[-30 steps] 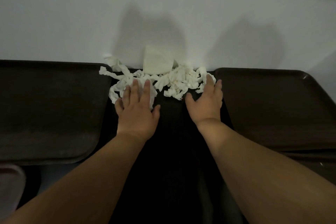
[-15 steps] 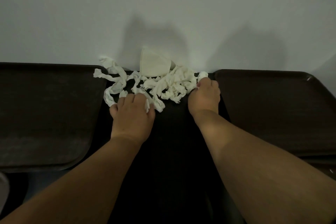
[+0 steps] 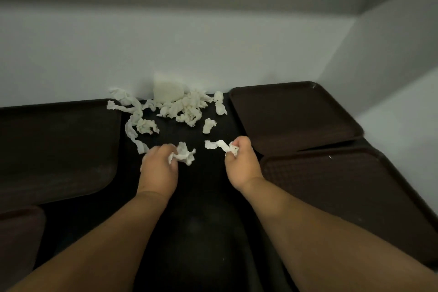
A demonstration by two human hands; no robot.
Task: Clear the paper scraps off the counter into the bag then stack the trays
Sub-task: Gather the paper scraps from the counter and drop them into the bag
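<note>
White paper scraps [image 3: 180,106] lie in a loose heap on the black counter [image 3: 201,208], pushed up against the pale wall [image 3: 213,42] in the gap between the brown trays. A flatter, folded piece of paper [image 3: 168,90] leans on the wall at the back of the heap. One long strip [image 3: 132,128] trails from the heap toward the left hand [image 3: 157,168], and a small loose scrap [image 3: 209,125] sits a little apart, nearer the person. The left hand hovers over the counter with its fingers curled round a crumpled scrap [image 3: 183,155], which sticks out past the knuckles. The right hand [image 3: 239,166] is just beside it, its thumb and curled fingers pinching one end of a twisted strip [image 3: 216,144]; the free end points toward the left hand. Both bare forearms reach in from the bottom edge. The left tray [image 3: 59,149] lies flat on the counter to the left of the heap, and the corner of a second tray [image 3: 19,239] shows near it at the lower left. On the right, the far right tray [image 3: 294,114] sits near the corner of the wall, and the near right tray [image 3: 343,197] meets its near edge; whether they overlap or only touch is hard to tell.
</note>
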